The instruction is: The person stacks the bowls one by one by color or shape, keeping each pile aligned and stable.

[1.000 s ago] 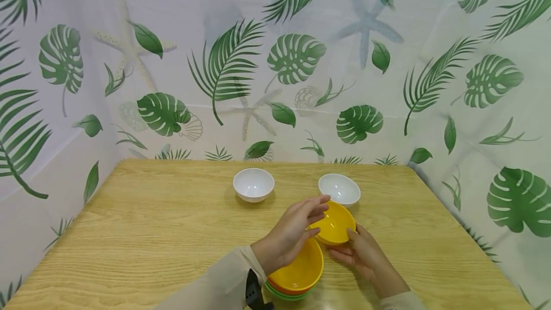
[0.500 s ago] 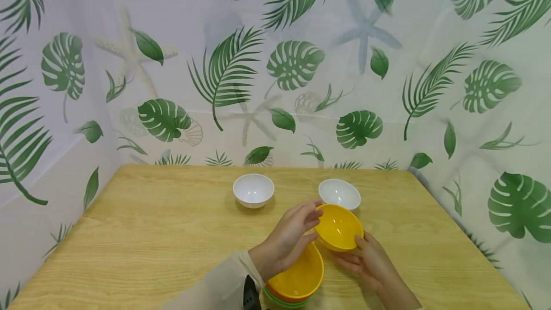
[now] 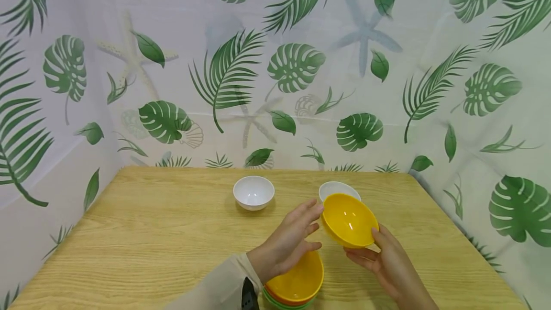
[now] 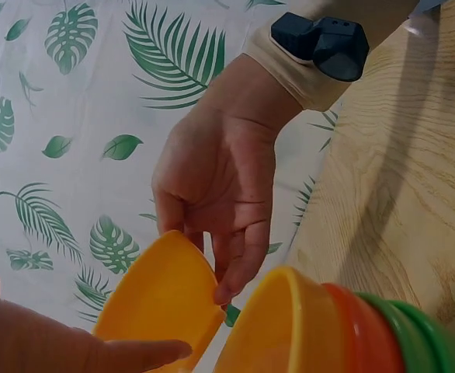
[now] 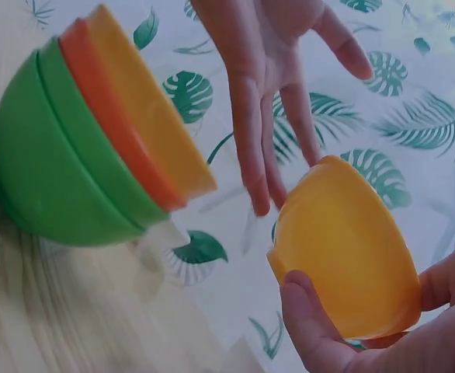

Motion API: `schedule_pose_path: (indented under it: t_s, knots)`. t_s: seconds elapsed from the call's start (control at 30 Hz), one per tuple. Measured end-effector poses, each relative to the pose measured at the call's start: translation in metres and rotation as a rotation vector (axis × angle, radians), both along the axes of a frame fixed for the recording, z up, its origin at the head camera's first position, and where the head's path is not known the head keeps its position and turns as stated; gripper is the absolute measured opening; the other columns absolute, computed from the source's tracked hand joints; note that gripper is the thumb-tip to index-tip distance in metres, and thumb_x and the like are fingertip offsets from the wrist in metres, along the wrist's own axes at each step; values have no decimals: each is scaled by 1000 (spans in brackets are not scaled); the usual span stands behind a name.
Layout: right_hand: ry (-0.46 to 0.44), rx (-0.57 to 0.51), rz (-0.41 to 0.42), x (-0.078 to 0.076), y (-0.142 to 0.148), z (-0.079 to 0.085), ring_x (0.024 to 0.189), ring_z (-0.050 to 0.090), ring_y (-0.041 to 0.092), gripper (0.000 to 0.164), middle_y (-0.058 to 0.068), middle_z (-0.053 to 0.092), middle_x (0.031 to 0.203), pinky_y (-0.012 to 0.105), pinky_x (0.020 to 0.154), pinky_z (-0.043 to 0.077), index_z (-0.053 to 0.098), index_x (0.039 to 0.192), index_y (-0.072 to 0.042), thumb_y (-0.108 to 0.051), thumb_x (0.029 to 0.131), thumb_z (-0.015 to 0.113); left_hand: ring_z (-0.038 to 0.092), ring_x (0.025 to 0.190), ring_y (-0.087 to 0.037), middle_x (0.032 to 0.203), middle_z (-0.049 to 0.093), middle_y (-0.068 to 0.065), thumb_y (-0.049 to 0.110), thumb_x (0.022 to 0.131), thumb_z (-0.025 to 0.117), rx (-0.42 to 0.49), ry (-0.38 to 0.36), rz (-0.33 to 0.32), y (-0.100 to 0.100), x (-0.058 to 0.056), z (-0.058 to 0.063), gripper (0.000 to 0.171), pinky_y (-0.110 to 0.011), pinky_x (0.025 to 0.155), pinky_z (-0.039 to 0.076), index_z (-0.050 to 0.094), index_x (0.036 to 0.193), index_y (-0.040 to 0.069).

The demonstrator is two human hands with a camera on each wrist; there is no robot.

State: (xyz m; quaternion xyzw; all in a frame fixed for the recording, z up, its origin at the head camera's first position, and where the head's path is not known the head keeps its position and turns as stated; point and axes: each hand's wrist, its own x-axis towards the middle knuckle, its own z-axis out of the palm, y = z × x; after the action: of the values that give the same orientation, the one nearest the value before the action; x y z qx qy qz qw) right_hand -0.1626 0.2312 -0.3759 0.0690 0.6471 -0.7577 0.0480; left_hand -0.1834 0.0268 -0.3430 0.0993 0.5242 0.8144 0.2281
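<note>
My right hand [image 3: 389,260] grips the rim of a yellow bowl [image 3: 349,219], thumb over the edge and fingers underneath. The bowl is tilted, its inside facing me. On its other side is my left hand [image 3: 290,238], with extended fingers [image 5: 251,148] at the bowl's edge. Beneath the left forearm stands a stack of bowls, a second yellow bowl [image 3: 297,279] on top. Below that, the right wrist view shows an orange bowl [image 5: 107,109] and two green bowls [image 5: 57,155] nested together. The left hand partly hides the stack in the head view.
A white bowl [image 3: 254,193] stands toward the back of the wooden table [image 3: 163,233]. Another white bowl [image 3: 337,188] is farther right, partly covered by the held yellow bowl. A leaf-patterned cloth [image 3: 301,123] encloses the back and sides.
My right hand has carried the yellow bowl rightward and slightly up, away from the stack. The left hand has stayed nearly in place, and its fingers have spread a little.
</note>
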Motion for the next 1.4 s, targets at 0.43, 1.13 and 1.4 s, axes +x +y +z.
schedule_pose_path:
  t_s: [0.43, 1.13, 1.4]
  knots:
    - [42, 71, 28, 16, -20, 17, 95, 59, 28, 50, 10, 48, 119, 40, 86, 48, 30, 140, -3, -37, 103, 28, 41, 121, -31, 136, 44, -10, 35, 96, 50, 64, 8, -49, -1, 2, -2, 63, -57, 89, 41, 23, 147, 10]
    - [401, 269, -147, 36, -46, 3, 122, 36, 12, 66, 5, 28, 143, 19, 91, 40, 21, 148, -5, -10, 92, 56, 51, 112, -25, 136, 43, -11, 28, 99, 46, 158, -17, 7, -11, -4, -4, 56, -46, 86, 47, 23, 148, 17]
    - [367, 306, -262, 33, -54, 6, 114, 46, 12, 66, 1, 41, 134, 21, 87, 44, 38, 142, -8, -12, 84, 68, 45, 119, -23, 138, 39, -11, 35, 97, 47, -16, 150, -45, -19, 4, 1, 62, -47, 92, 42, 18, 150, 19]
